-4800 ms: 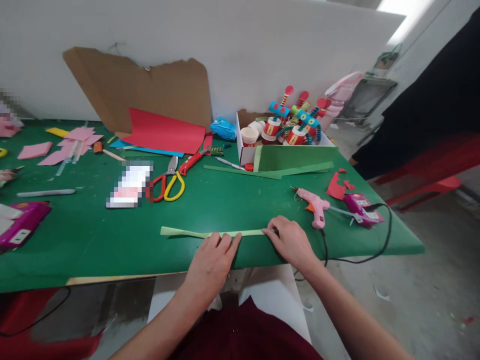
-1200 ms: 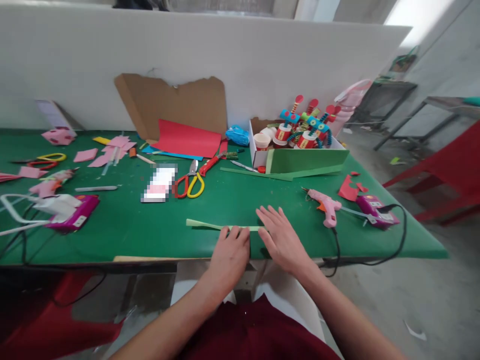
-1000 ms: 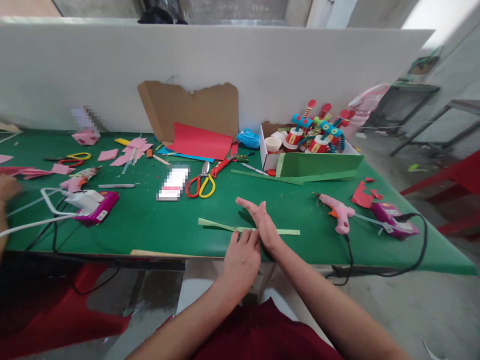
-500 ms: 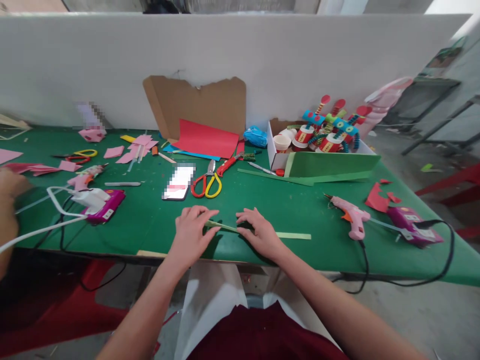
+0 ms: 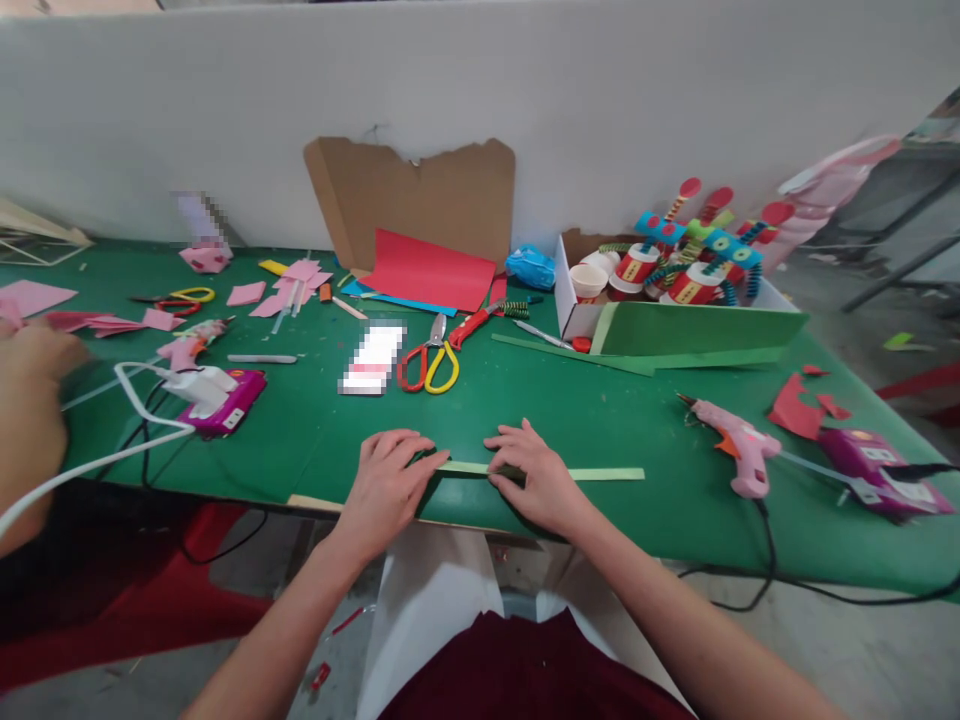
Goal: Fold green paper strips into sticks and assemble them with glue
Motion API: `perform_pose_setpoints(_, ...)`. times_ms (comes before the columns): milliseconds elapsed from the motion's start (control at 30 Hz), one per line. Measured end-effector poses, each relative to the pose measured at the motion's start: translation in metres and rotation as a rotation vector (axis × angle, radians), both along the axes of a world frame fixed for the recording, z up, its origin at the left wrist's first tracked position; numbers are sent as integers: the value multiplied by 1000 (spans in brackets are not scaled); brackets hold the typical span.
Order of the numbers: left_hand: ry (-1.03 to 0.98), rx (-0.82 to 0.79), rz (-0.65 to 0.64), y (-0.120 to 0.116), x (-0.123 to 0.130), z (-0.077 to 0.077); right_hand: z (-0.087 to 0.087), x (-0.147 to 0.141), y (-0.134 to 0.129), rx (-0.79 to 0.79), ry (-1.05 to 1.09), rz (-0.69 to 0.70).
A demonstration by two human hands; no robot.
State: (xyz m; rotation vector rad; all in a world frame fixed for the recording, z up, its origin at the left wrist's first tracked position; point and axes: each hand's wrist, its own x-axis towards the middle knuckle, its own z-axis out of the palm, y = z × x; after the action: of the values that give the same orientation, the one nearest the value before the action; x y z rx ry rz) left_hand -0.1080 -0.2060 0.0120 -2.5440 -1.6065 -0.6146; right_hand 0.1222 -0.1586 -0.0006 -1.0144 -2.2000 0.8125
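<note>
A narrow light green paper strip [image 5: 607,474] lies on the green table near its front edge. My left hand [image 5: 390,482] has its fingers closed on the strip's left end, the fingertips partly covering it. My right hand [image 5: 531,478] pinches the middle of the same strip between thumb and fingers. Between my two hands a short stretch of the strip shows, and the rest runs out to the right. Beyond my hands lie red-and-yellow-handled scissors [image 5: 429,362] and a phone [image 5: 373,358] with a blurred-out screen.
Green table [image 5: 315,430]; pink glue gun [image 5: 739,445] with cord and purple power strip [image 5: 881,470] right. White box [image 5: 574,322] of paper-cup figures, red paper [image 5: 431,272] and cardboard [image 5: 420,205] behind. Another person's hand [image 5: 37,390], second glue gun [image 5: 191,345] left.
The view has shifted, so the table items appear further right. The strip between my hands, slanted before, now looks straighter and flatter. The other person's hand on the left has moved.
</note>
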Motion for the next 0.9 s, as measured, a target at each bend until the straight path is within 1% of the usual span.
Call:
perform_pose_setpoints(167, -40, 103, -63, -2, 1, -7, -1, 0, 1, 4, 2, 3)
perform_pose_setpoints(333, -90, 114, -57, -2, -3, -10, 0, 1, 2, -6, -26, 27)
perform_pose_setpoints(500, -113, 17, -29, -1, 6, -1, -1, 1, 3, -16, -13, 21)
perform_pose_setpoints(667, -157, -93, -70, 5, 21, 7, -2, 0, 3, -19, -10, 15)
perform_pose_setpoints(800, -178, -223, -73, 10, 16, 5, 0, 0, 2, -33, -6, 11)
perform_pose_setpoints(900, -217, -275, -35, 9, 7, 3, 0, -1, 2, -33, -4, -2)
